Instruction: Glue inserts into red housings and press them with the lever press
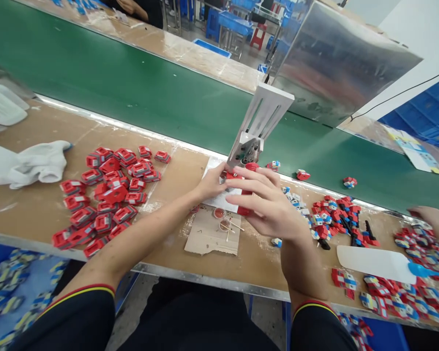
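Two hands (pixel 272 207) partly hide something red (pixel 245 206).

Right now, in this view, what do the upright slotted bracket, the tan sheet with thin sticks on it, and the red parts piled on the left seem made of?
Slotted bracket: metal, perhaps aluminium; satin silver-grey with machined-looking slots.
Tan sheet: likely cardboard; dull, with a ragged lower edge.
Red parts: probably moulded plastic; evenly coloured, crisply repeated shapes.
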### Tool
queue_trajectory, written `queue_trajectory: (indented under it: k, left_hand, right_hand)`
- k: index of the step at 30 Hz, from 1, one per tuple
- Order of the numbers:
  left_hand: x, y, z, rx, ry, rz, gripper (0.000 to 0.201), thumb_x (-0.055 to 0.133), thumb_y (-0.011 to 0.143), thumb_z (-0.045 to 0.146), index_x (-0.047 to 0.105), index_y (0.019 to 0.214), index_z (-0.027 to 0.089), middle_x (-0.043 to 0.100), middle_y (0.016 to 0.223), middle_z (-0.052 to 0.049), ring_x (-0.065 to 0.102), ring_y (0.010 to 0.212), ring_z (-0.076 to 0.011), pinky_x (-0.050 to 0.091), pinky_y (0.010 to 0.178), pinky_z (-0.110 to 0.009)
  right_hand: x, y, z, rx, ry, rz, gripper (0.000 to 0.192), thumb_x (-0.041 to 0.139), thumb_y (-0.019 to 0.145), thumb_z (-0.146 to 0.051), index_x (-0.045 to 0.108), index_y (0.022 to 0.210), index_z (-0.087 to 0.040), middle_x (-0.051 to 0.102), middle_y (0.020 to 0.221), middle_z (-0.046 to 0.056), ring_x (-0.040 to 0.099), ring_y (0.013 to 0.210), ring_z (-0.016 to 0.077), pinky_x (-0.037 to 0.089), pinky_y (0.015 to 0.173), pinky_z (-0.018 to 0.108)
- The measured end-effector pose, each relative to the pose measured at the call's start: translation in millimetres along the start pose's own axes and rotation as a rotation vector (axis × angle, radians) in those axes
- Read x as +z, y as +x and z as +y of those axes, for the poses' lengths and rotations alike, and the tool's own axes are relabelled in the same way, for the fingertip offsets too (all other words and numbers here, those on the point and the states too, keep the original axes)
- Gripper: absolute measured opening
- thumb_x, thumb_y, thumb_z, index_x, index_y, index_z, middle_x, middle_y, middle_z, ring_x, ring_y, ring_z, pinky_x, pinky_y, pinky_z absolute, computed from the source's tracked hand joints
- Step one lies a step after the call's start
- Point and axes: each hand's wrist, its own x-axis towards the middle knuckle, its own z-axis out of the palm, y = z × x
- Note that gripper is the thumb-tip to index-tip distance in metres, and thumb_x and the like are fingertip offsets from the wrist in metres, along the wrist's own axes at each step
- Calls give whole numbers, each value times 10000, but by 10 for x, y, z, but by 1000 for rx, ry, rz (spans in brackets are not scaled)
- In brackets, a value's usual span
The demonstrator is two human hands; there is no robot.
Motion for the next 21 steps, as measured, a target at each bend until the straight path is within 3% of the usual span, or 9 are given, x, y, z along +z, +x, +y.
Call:
queue_trajectory:
  k: [2,4,5,7,9,12,17,19,21]
  left_hand:
    - [-12,-3,13,2,-22,-51,182,757,831,162,622,950,187,780,947,-26,716,835,-152,610,799,-298]
    - [-20,-7,23,10,-34,-89,159,746,845,167,616,933,188,784,980,-44,725,872,-167,604,813,-310]
    - [-20,-10,25,14,-32,-96,146,738,854,169,614,927,189,783,985,-48,729,889,-173,602,822,-316]
    - [-14,-21,19,24,-25,-95,115,715,877,167,617,930,191,780,985,-47,735,913,-182,600,841,-325]
    - [-6,-36,-6,38,-13,-94,102,698,888,149,631,950,193,779,996,-43,741,946,-188,599,873,-331]
    - [1,-60,-73,57,13,-120,145,684,886,115,658,1002,198,776,1022,-43,743,978,-193,595,903,-337]
    - [47,-66,-121,65,55,-139,160,682,879,118,663,1014,200,758,1029,-62,733,975,-218,591,894,-372]
    - [30,-51,-96,74,78,-152,147,697,873,127,663,993,205,756,1023,-64,731,972,-228,592,895,-386]
    - [-98,-26,-78,87,95,-182,207,761,829,135,674,999,216,762,1034,-57,736,982,-234,599,908,-393]
  right_hand:
    - [50,-193,-15,188,113,169,257,600,941,-187,670,1144,-330,706,1364,34,647,1351,278,541,1079,524]
    - [131,-248,-16,464,339,389,103,643,963,-359,620,1037,-291,713,1287,64,703,1205,265,599,966,476]
    - [174,-234,-24,600,480,421,201,679,952,-447,572,969,-278,730,1187,64,732,1072,244,619,877,432]
    - [253,-171,-63,803,764,325,425,764,889,-568,459,865,-274,726,944,23,707,780,185,604,688,348]
    - [320,-136,-110,909,919,220,554,832,827,-600,381,816,-278,666,770,-29,625,610,141,557,580,303]
    - [449,-225,-102,942,815,174,608,802,844,-635,327,736,-272,568,661,-53,576,560,125,506,537,280]
    - [748,-435,168,848,220,104,590,585,952,-685,313,635,-267,427,584,-48,458,547,131,412,560,293]
    - [751,-451,236,825,156,117,557,601,940,-667,355,644,-264,458,604,-39,439,567,138,395,578,297]
    - [639,-492,208,810,138,150,487,586,966,-624,439,686,-254,587,725,7,531,663,164,434,621,305]
